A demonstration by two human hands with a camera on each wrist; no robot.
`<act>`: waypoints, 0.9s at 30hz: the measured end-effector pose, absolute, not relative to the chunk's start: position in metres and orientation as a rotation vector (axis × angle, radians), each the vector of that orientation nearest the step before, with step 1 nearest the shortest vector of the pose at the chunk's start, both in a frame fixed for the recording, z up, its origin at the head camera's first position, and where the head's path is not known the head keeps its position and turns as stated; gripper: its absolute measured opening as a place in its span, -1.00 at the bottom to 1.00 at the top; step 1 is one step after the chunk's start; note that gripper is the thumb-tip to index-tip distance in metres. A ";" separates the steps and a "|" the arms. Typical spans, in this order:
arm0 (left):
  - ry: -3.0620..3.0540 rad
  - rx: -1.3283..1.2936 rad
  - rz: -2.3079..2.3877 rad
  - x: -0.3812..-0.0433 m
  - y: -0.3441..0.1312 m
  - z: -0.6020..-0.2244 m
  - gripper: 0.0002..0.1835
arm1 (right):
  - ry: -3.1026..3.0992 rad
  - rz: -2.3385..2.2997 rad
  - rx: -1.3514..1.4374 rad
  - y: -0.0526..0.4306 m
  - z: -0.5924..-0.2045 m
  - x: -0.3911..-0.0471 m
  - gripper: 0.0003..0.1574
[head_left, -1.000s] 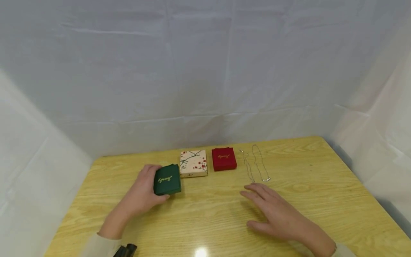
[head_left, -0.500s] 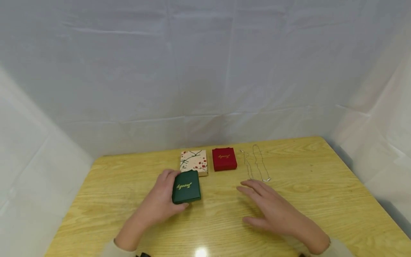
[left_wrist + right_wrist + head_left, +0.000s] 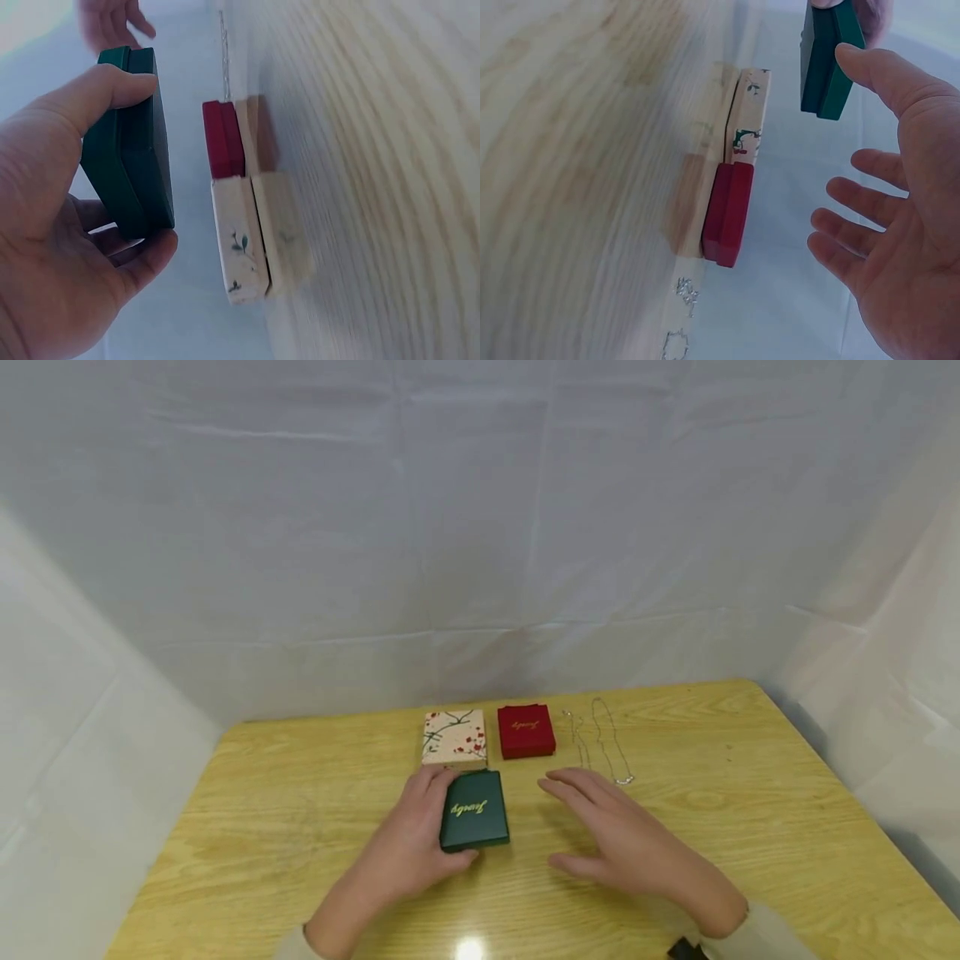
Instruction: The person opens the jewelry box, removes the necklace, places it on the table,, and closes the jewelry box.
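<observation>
Green box, gripped by the left hand between thumb and fingers above the table, has shifted rightward over the past second, past the floral box, placing it near the right hand, whose relaxed fingers hold nothing.
</observation>
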State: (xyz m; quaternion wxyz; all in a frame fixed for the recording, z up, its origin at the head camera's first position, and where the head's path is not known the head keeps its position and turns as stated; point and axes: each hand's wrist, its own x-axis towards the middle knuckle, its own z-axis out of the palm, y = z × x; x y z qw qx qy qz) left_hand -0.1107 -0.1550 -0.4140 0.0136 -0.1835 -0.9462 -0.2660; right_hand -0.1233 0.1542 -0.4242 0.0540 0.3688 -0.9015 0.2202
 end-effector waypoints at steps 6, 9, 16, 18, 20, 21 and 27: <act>-2.939 -0.631 -0.768 -0.110 -0.144 -0.418 0.13 | -2.742 0.676 1.117 0.146 -0.421 -0.127 0.17; -2.949 -0.650 -0.743 -0.109 -0.138 -0.419 0.11 | -2.767 0.687 1.112 0.142 -0.419 -0.129 0.20; -2.969 -0.692 -0.728 -0.108 -0.124 -0.420 0.11 | -2.822 0.727 1.120 0.133 -0.418 -0.132 0.28; -2.972 -0.700 -0.719 -0.108 -0.120 -0.420 0.11 | -2.833 0.742 1.134 0.131 -0.418 -0.132 0.29; -2.963 -0.712 -0.715 -0.107 -0.116 -0.420 0.10 | -2.845 0.742 1.148 0.129 -0.418 -0.133 0.29; -2.960 -0.715 -0.712 -0.107 -0.114 -0.420 0.10 | -2.853 0.746 1.153 0.129 -0.418 -0.133 0.28; -2.949 -0.729 -0.696 -0.105 -0.106 -0.420 0.08 | -2.900 0.756 1.167 0.127 -0.418 -0.134 0.25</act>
